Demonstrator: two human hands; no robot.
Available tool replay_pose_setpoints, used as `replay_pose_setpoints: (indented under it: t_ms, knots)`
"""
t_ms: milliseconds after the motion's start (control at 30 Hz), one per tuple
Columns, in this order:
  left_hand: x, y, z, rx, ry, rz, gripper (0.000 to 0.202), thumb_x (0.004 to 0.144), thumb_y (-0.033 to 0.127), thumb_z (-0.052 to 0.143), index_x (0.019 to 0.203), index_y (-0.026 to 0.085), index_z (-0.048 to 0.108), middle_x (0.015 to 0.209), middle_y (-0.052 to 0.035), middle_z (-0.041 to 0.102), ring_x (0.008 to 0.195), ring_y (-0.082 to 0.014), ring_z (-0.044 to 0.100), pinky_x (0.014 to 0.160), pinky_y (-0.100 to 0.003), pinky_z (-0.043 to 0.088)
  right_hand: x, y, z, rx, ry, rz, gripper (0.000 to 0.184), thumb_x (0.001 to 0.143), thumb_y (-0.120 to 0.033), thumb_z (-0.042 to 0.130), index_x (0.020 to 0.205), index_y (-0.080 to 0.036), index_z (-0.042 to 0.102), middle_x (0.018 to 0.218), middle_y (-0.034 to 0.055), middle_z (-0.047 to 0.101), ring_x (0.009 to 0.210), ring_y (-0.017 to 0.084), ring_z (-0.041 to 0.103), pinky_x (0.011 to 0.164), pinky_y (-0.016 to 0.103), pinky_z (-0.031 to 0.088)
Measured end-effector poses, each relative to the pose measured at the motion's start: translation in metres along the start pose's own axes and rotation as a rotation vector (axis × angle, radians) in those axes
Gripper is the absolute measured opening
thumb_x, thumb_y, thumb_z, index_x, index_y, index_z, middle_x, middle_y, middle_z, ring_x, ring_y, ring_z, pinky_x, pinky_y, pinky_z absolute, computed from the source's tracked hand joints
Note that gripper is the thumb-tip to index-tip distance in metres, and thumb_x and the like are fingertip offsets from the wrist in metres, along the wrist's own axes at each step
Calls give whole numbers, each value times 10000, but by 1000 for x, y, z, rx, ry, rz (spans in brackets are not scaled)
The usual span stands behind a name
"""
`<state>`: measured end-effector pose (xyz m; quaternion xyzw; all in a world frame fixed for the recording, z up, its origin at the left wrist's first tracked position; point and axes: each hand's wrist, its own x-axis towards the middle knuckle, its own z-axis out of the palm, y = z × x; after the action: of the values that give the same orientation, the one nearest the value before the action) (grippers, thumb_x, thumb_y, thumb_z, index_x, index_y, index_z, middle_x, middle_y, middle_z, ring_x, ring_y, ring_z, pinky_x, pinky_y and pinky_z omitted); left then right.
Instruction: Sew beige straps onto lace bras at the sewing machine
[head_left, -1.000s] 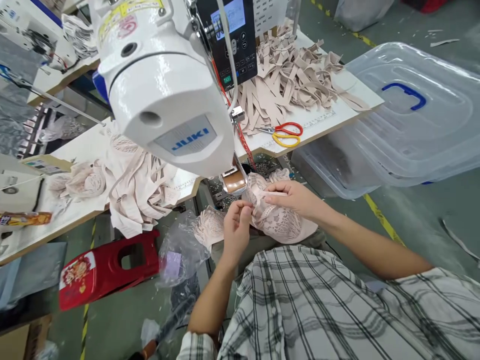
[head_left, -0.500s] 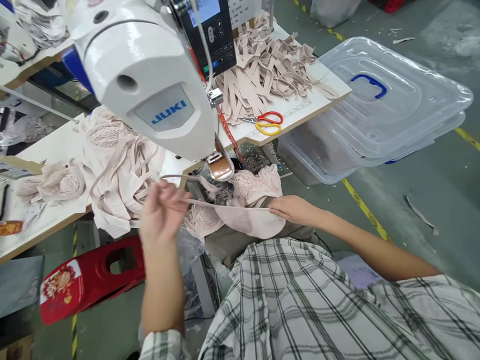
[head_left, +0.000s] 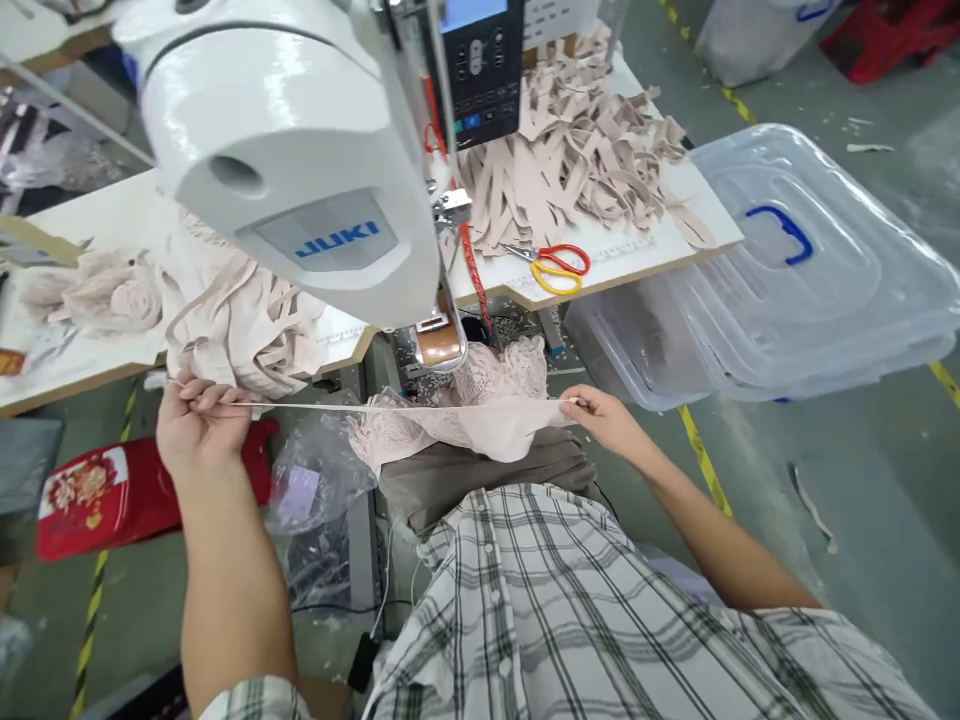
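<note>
My left hand (head_left: pixel 196 425) is closed, pinching one end of a thin beige strap (head_left: pixel 315 406) out to the left, below the table edge. My right hand (head_left: pixel 607 420) pinches the other end where it joins a pink lace garment (head_left: pixel 480 420) lying in my lap. The strap is pulled taut and level between the two hands. It runs just under the white JUKI sewing machine head (head_left: pixel 300 170) and its brown presser part (head_left: pixel 439 340).
Beige strips (head_left: pixel 570 160) are heaped on the table right of the machine, with red and yellow scissors (head_left: pixel 559 268) near the edge. More lace pieces (head_left: pixel 217 310) lie at left. Clear plastic bins (head_left: pixel 795 270) stand at right. A red stool (head_left: pixel 112 490) sits under the table.
My left hand has swung far out to the left, drawing the strap from slack to taut. My right hand shifted slightly right and now pinches the strap's end at the garment.
</note>
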<state>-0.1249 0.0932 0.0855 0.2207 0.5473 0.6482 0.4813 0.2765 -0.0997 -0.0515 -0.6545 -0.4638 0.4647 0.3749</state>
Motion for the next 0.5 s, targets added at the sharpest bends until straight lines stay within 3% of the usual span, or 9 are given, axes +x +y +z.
replay_pose_setpoints:
  t_ms: [100, 167, 233, 333, 400, 500]
  knots:
    - [-21, -15, -9, 22, 24, -151, 540, 1113, 244, 122, 670, 181, 425, 389, 111, 191, 328, -47, 116, 395, -179, 167, 18, 1, 16, 187, 347, -2, 502, 725, -555, 697, 1049, -235, 484, 752, -6, 644, 633, 165, 591, 623, 301, 473]
    - [-38, -32, -8, 35, 10, -213, 453, 1093, 296, 350, 676, 186, 489, 394, 113, 192, 331, -61, 131, 383, -203, 165, 29, -3, 30, 176, 470, -39, 458, 742, -512, 690, 1042, -248, 468, 741, -11, 632, 604, 159, 568, 610, 299, 461]
    - [-54, -55, -2, 86, -202, -352, 418, 1036, 412, 499, 681, 193, 527, 400, 124, 163, 330, -56, 118, 382, -199, 161, 37, -13, 43, 45, 340, -96, 325, 778, -495, 658, 946, -244, 536, 736, 8, 639, 597, 163, 553, 605, 308, 450]
    - [-78, -85, 9, 129, -436, -371, 392, 880, 517, 685, 692, 199, 552, 406, 138, 164, 341, -48, 130, 386, -188, 169, 42, -36, 61, -114, -89, -185, 277, 831, -507, 600, 807, -232, 628, 764, 46, 686, 635, 188, 584, 635, 332, 475]
    - [-93, -97, 16, 154, -517, -379, 406, 742, 526, 787, 674, 200, 554, 406, 139, 200, 356, -42, 144, 392, -189, 163, 44, -53, 69, -123, -291, -225, 294, 862, -503, 571, 812, -230, 666, 805, 55, 714, 683, 199, 614, 679, 341, 498]
    - [-111, -103, 26, 265, -587, -359, 338, 661, 443, 818, 666, 186, 599, 433, 112, 308, 391, -47, 214, 422, -195, 176, 50, -73, 74, -96, -403, -237, 296, 881, -474, 545, 877, -222, 700, 862, 59, 733, 738, 198, 634, 710, 336, 507]
